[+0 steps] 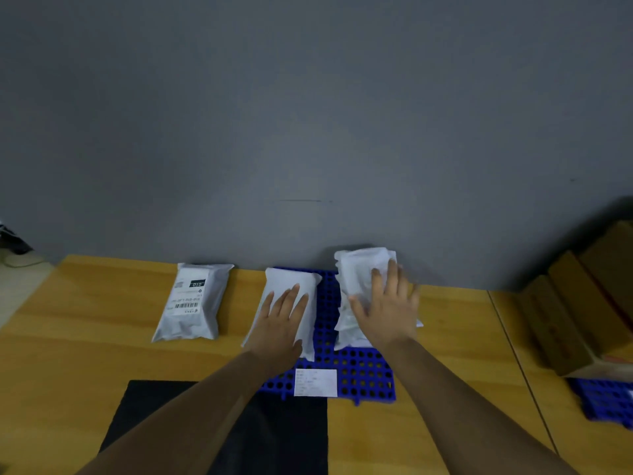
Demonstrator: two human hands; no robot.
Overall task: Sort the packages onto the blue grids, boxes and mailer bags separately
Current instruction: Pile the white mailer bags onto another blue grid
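A wooden table point(85, 354) stands against a plain grey wall point(308, 114). A black mat point(284, 437) lies flat at the table's near edge. A white printed slip point(315, 382) rests on the blue grid point(364, 373), its text too blurred to read. Beyond the table's far left corner sits something dark point(10, 240), perhaps cables.
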